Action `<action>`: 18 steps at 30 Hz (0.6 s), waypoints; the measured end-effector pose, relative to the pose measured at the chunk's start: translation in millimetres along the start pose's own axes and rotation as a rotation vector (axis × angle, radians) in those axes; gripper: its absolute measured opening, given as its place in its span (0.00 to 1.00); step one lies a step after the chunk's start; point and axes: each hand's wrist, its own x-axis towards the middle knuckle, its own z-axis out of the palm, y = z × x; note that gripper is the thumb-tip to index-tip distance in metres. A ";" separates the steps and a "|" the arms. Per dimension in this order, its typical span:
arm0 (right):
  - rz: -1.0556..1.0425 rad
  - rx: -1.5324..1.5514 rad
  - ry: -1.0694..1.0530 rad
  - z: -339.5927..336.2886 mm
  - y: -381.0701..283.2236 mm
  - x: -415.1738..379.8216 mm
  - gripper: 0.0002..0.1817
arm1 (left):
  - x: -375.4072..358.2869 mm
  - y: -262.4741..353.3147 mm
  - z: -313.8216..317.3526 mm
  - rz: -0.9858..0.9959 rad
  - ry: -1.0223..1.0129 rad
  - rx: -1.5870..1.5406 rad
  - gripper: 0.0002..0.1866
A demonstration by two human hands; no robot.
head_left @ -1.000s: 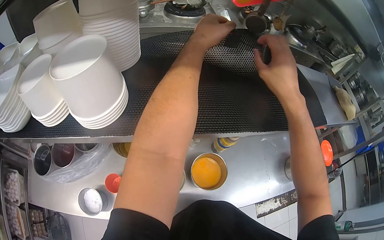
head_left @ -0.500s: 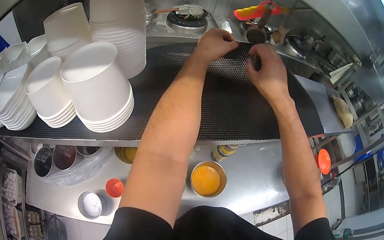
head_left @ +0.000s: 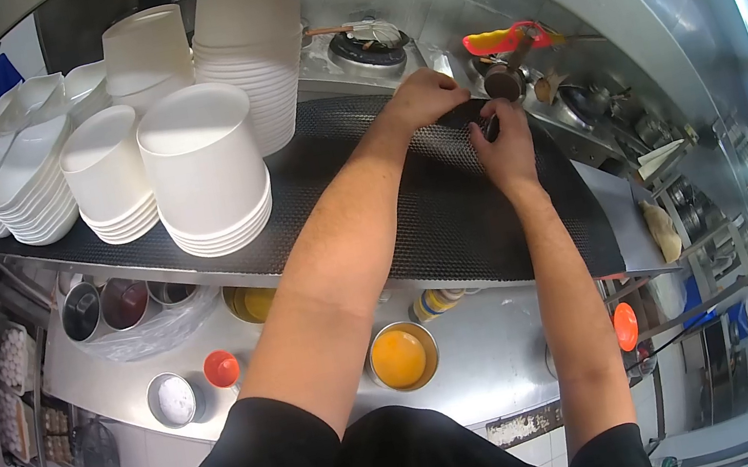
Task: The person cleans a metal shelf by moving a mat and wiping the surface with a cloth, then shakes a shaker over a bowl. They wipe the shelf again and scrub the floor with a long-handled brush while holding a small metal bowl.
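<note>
A black textured mat (head_left: 459, 209) covers the raised steel shelf. My left hand (head_left: 427, 98) has its fingers pinched at the mat's far edge. Close to its right, my right hand (head_left: 507, 144) is curled on the same mat, with thumb and fingers together at a lifted, folded part of it. Stacked white bowls (head_left: 202, 163) stand on the mat's left part, beside a tall stack of white containers (head_left: 250, 56).
Below the shelf, a steel counter (head_left: 482, 344) holds a pot of orange liquid (head_left: 399, 358), a bowl of white powder (head_left: 174, 399) and a red cup (head_left: 220, 368). Behind are a burner (head_left: 370, 48) and a dark ladle (head_left: 504, 83). A person's legs show at lower left.
My right hand has moved slightly left and down, closer to my left hand. The whole view has shifted a little.
</note>
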 end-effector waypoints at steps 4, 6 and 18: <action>0.031 -0.002 0.063 8.1 10.7 -3.8 0.18 | 4.8 1.5 -0.1 -0.039 -0.039 0.010 0.22; 0.037 -0.026 0.082 13.6 11.2 -6.2 0.18 | 5.8 6.7 2.4 0.016 -0.005 0.243 0.24; 0.110 0.056 0.090 4.3 -0.5 -14.1 0.18 | -0.7 27.8 -0.9 -0.149 -0.145 0.469 0.30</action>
